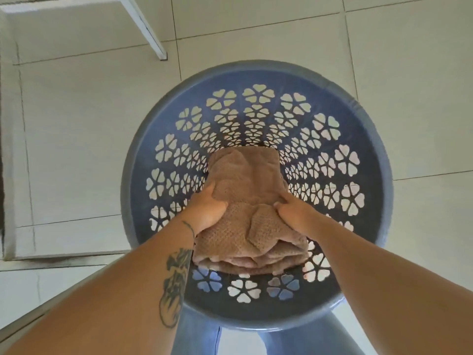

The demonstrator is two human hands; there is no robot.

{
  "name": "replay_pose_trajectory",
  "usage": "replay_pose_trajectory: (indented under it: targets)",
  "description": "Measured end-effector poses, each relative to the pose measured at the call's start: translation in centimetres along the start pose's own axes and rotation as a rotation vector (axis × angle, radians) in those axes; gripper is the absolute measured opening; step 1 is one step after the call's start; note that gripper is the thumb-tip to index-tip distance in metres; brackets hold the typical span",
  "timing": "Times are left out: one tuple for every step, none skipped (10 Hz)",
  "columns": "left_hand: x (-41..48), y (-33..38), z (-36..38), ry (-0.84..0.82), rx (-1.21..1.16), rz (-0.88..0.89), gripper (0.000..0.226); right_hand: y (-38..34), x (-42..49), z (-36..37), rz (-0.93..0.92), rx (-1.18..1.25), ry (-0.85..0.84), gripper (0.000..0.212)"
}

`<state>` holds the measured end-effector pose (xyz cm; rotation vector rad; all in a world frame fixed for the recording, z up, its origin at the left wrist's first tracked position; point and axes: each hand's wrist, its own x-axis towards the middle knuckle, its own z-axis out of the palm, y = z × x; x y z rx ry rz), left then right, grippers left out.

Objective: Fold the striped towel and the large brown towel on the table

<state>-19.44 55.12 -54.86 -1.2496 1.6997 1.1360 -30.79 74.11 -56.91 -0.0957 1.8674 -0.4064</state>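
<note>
A folded brown towel [245, 190] with a waffle texture hangs inside a round blue laundry basket [368, 139]. My left hand [208, 208] grips its left side, thumb on top. My right hand [294, 212] grips its right side the same way. Several folded layers show along the towel's near edge. No striped towel is in view.
The basket has flower-shaped cut-outs in its wall and stands on a pale tiled floor [76, 149]. A white table leg [146, 26] and frame reach in at the upper left. My legs in blue trousers [302, 342] stand just below the basket.
</note>
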Motion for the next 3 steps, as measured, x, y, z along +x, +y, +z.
replay_pose_trajectory:
  targets:
    - [-0.6,-0.7,0.7,-0.015,0.089,-0.024,0.063,0.4,-1.0,0.1,0.013,-0.081,-0.061,0.049]
    - [-3.1,-0.2,0.6,0.019,0.137,0.031,0.053,-0.2,-3.2,-0.5,0.021,-0.046,-0.058,0.047]
    - [-7.4,0.7,-0.4,0.091,0.157,0.110,0.055,-1.8,-7.8,-2.4,0.025,-0.058,-0.006,0.049]
